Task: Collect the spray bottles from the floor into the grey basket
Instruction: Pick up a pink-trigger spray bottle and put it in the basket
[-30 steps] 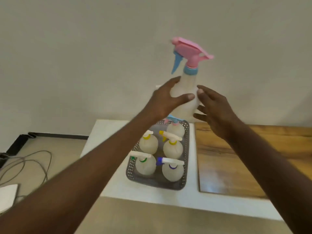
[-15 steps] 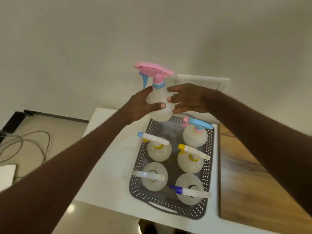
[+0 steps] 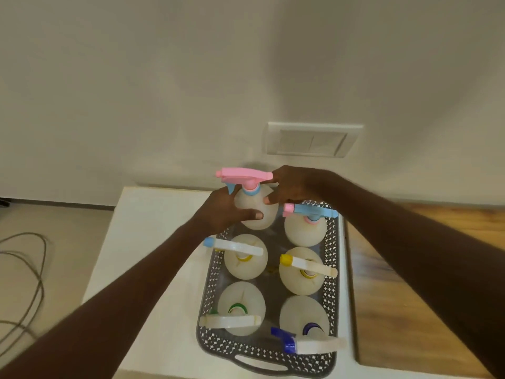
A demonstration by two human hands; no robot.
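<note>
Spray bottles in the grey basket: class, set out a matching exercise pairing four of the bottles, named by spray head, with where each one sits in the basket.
Column 1
1. pink-headed spray bottle
2. light-blue-headed spray bottle
3. yellow-tipped spray bottle
4. dark-blue-tipped spray bottle

Column 2
A. near right corner of the grey basket
B. far left corner, between the left hand and the right hand
C. middle row, right
D. far right corner

Pairs: 1-B, 2-D, 3-C, 4-A
</note>
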